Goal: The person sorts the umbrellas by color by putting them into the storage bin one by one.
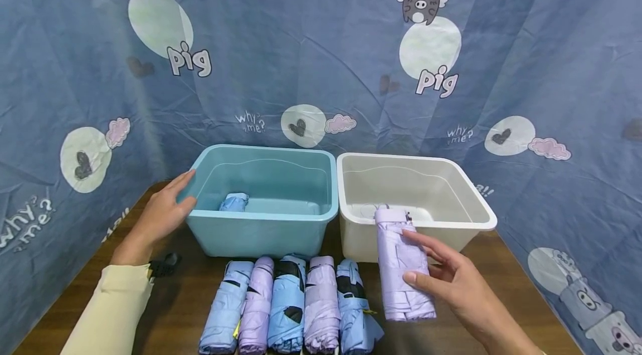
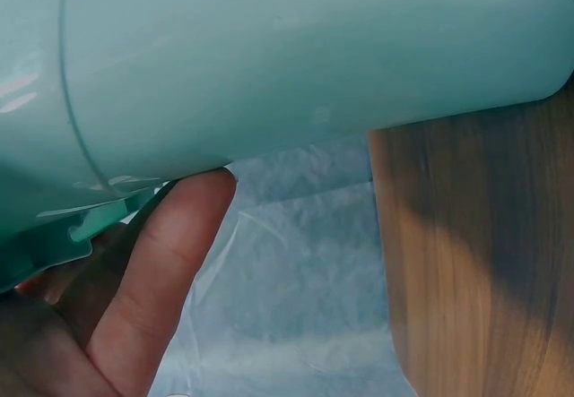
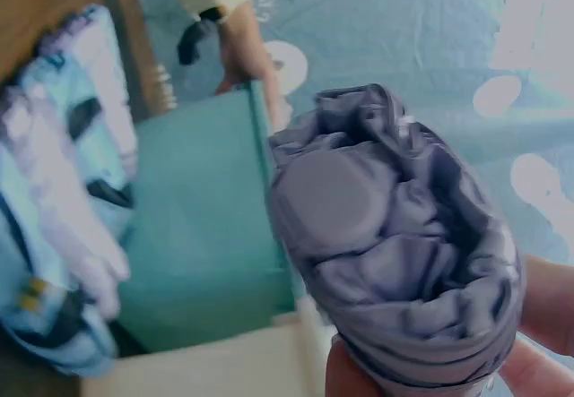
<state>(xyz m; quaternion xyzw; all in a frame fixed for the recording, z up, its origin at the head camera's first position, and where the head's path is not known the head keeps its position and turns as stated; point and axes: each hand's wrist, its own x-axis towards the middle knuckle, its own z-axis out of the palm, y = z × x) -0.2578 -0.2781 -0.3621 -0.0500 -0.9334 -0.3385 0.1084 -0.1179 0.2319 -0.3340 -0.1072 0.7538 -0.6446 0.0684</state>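
My right hand [image 1: 458, 282] pinches a folded lilac umbrella [image 1: 401, 266] between thumb and fingers. It is held in front of the white bin [image 1: 471, 225], its upper end overlapping the front rim in the head view. The right wrist view shows the gathered fabric and round tip of that umbrella [image 3: 332, 200] close up. At the teal bin's [image 1: 261, 238] left side, my left hand [image 1: 163, 213] rests with fairly straight fingers at the rim. A fingertip [image 2: 211, 186] meets the teal wall in the left wrist view. Inside this bin lies a blue folded umbrella [image 1: 234, 202], partly hidden.
Several folded umbrellas lie in a row before the bins, alternating blue and lilac, among them a lilac one [image 1: 322, 305] and a blue one [image 1: 353, 305]. The bins stand side by side on a brown wooden table [image 1: 170, 310]. A blue printed curtain [image 1: 321, 54] hangs behind.
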